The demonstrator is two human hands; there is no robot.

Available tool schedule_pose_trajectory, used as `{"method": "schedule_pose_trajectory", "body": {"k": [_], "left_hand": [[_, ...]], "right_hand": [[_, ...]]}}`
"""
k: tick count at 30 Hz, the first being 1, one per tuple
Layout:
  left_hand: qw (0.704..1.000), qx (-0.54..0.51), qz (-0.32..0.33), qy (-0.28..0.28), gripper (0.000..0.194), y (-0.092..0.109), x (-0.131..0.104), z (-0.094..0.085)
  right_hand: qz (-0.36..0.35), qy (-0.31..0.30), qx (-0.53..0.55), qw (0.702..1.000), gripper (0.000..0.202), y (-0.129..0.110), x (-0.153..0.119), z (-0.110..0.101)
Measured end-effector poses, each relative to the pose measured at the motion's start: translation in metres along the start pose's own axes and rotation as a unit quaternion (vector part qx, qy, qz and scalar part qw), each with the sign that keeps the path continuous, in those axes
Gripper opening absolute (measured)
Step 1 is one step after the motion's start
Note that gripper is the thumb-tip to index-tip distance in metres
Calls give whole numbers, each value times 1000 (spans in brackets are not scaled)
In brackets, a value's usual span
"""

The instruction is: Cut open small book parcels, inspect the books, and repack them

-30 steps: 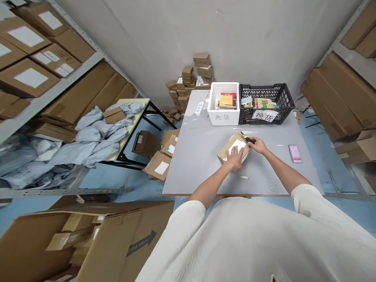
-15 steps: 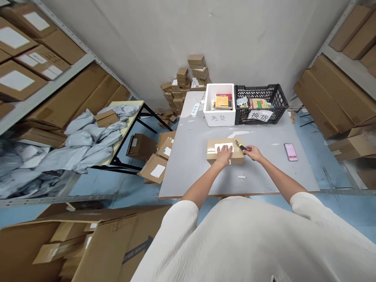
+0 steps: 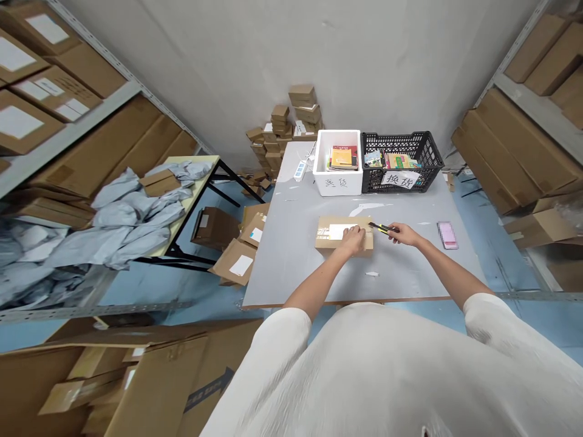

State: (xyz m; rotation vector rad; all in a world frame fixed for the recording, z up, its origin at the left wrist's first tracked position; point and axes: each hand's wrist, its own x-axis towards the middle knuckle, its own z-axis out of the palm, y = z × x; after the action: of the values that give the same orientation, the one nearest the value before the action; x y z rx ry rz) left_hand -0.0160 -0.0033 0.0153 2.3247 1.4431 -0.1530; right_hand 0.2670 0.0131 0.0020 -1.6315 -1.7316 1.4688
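Observation:
A brown cardboard box [image 3: 324,241] with a white label lies on the grey table [image 3: 296,267]. My left hand [image 3: 353,240] rests on the right part of its top, fingers bent over the edge of the label; nothing is seen held in it. Closed round a black and yellow utility knife [image 3: 383,228] is my right hand [image 3: 404,234], to the right of the box. The knife points left, its tip at the box's upper right corner.
Behind the box stand a white bin [image 3: 337,182] and a black crate [image 3: 426,159], both with books. A phone [image 3: 447,235] lies at the right, a power strip [image 3: 300,170] at the back left. Cartons [image 3: 239,261] sit left of the table; grey parcels [image 3: 116,215] cover a side table.
My right hand has shifted right with the knife, which now lies flatter. My left hand has slid right across the top of the box. The view has turned slightly.

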Motion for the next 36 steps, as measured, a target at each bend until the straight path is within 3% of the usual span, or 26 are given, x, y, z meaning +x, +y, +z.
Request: {"method": "schedule_pose_trajectory", "body": {"k": [6, 9, 15, 19, 25, 32, 36], "left_hand": [[1000, 2, -6, -1, 73, -1, -2, 1], [1000, -10, -2, 4, 71, 0, -5, 2], [1000, -19, -18, 4, 68, 1, -9, 1], [1000, -4, -15, 2, 65, 1, -10, 1], [1000, -4, -12, 12, 67, 0, -5, 1], [1000, -26, -8, 14, 81, -3, -4, 0], [995, -62, -44, 63, 58, -3, -2, -3]], "right_hand": [[-71, -3, -190, 979, 26, 2, 6, -17], [-76, 2, -235, 969, 28, 1, 12, -18], [-52, -32, -221, 973, 26, -3, 21, -10], [17, -102, -162, 981, 33, -1, 16, -10], [31, -141, -136, 980, 35, 2, 5, -10], [50, -55, -33, 997, 38, 4, -12, -6], [22, -8, -17, 1000, 39, 2, -20, -5]]}}
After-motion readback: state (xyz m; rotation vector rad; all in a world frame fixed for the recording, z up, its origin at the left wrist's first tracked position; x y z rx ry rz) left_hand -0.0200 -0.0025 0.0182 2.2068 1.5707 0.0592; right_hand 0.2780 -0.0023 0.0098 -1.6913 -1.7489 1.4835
